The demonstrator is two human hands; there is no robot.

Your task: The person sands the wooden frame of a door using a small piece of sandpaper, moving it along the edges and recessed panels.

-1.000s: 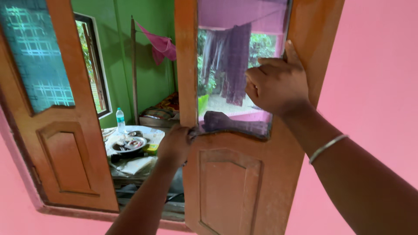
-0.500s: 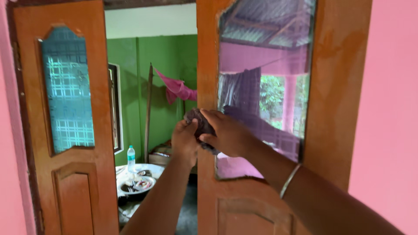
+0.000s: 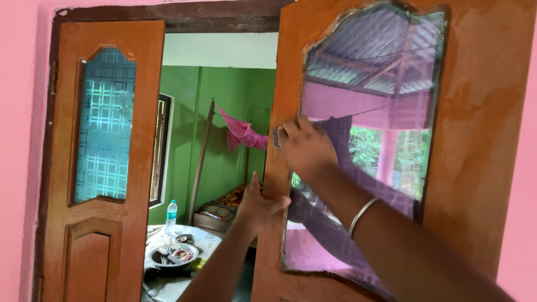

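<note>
Wiping the glass pane (image 3: 391, 106) of the right-hand door leaf (image 3: 481, 168), I press a dark cloth (image 3: 278, 136) against the pane's left edge with my right hand (image 3: 305, 146); that hand's grip is closed over the cloth, of which only a small corner shows past the fingers. My left hand (image 3: 258, 202) rests on the inner edge of the same leaf, fingers spread and thumb hooked round the wood, holding nothing else; it steadies the leaf so that it does not swing away under pressure. To do this step well, I judge that the cloth should stay flat under the palm, that strokes should overlap from the frame inward, and that the bracing hand should stay level with the wiping hand, since a hinged leaf yields easily. The pane reflects a roof, a pink wall and green leaves, so streaks will likely be hard to tell from reflections. Counts: two door leaves, the other (image 3: 100, 168) standing at left with one patterned frosted pane (image 3: 105, 126); two hands, both mine; one metal bangle (image 3: 362, 215) on my right wrist; one cloth in hand. Beyond the opening: one pink garment (image 3: 241, 134) on a line, one leaning pole (image 3: 201, 162), one plastic bottle (image 3: 171, 216), one bowl (image 3: 170, 257) of small items on a round counter (image 3: 207, 239).
</note>
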